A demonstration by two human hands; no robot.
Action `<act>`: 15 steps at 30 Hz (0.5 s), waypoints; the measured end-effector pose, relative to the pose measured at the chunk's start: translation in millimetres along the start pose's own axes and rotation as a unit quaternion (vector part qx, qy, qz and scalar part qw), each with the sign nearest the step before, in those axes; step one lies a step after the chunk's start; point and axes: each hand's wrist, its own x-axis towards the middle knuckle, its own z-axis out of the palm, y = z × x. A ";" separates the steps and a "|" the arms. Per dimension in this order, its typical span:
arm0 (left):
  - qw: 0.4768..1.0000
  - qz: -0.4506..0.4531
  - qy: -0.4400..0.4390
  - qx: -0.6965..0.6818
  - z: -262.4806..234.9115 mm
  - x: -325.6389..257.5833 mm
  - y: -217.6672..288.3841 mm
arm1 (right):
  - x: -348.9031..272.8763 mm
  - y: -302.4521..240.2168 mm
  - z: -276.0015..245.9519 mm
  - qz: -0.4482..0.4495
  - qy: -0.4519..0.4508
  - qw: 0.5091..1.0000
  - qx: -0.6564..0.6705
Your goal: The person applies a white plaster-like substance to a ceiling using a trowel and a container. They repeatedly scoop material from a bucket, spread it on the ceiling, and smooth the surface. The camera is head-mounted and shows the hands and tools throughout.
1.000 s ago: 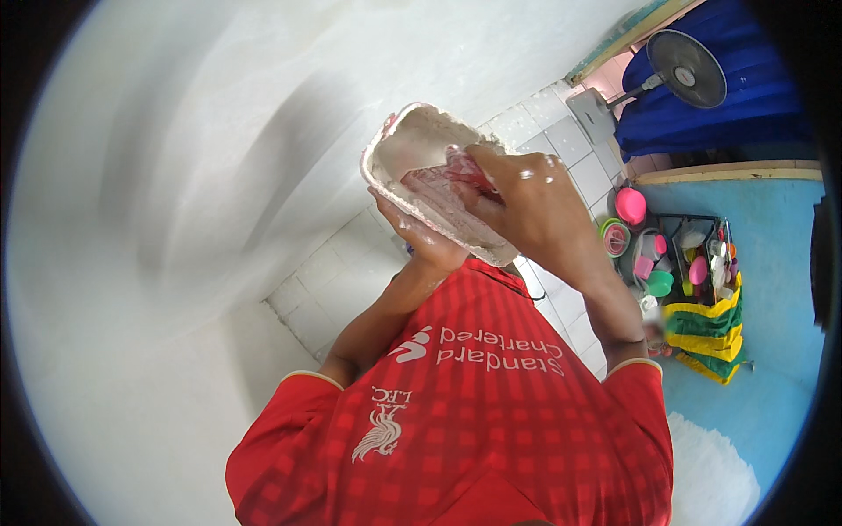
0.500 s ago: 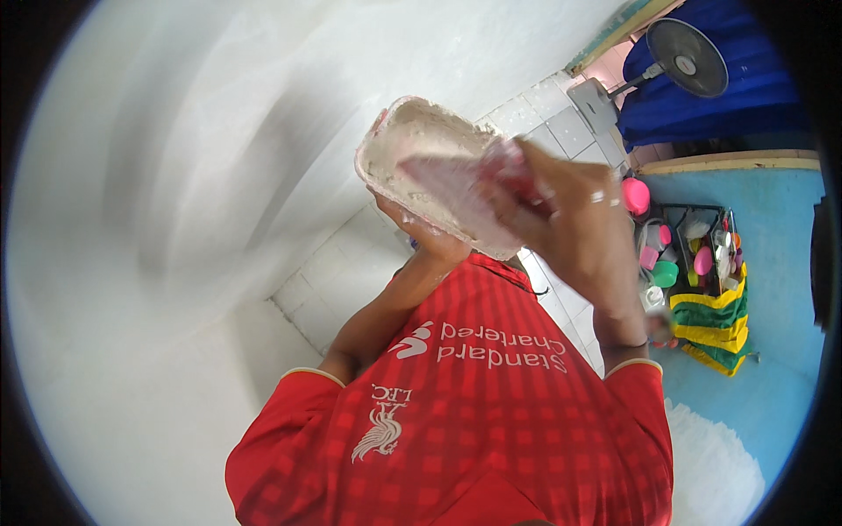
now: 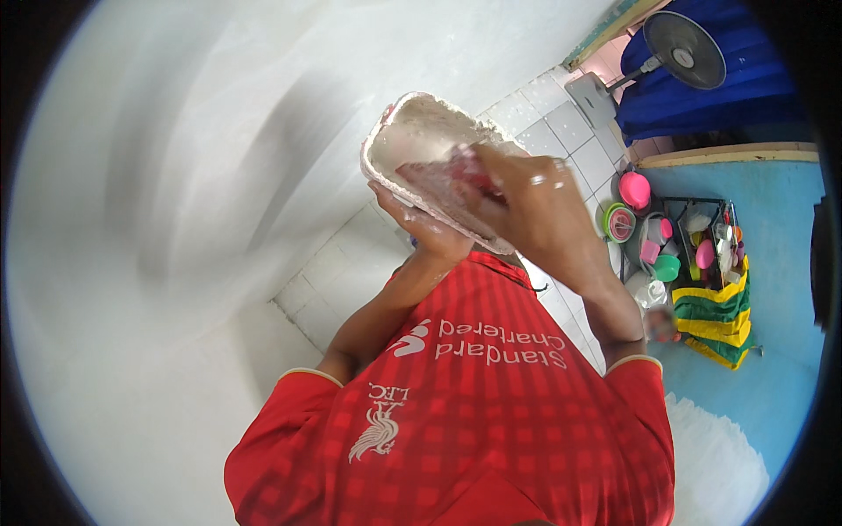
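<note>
My left hand supports a rectangular tub from beneath and along its near side, fingers curled round it. White plaster-like paste coats the tub's inner walls and rim. My right hand, specked with white, grips a red-handled scraper whose paste-smeared blade reaches down inside the tub. Motion blurs the scraper, and my right fingers hide much of its handle. The far right end of the tub is partly behind that hand.
A smooth white wall rises close on the left. On the tiled floor stands a fan before a blue curtain. Plastic basins and a dish rack sit at the right, beside a yellow-green cloth and a blue wall.
My right hand has moved left and slightly down with the scraper, bringing its blade against the tub's near inner side. The tub has tilted a little; my left hand keeps its hold.
</note>
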 end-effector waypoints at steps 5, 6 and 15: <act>0.997 0.049 -0.031 -0.051 11.7 8.0 -0.2 | -2.1 -15.7 -25.8 0.074 0.041 0.995 0.052; 0.997 0.038 -0.035 -0.065 14.6 7.0 0.5 | -4.7 -9.0 -12.1 0.027 0.037 0.999 0.028; 0.933 0.254 -0.051 0.249 2.1 3.2 -2.3 | -7.4 -7.3 -18.8 0.015 0.043 0.999 0.020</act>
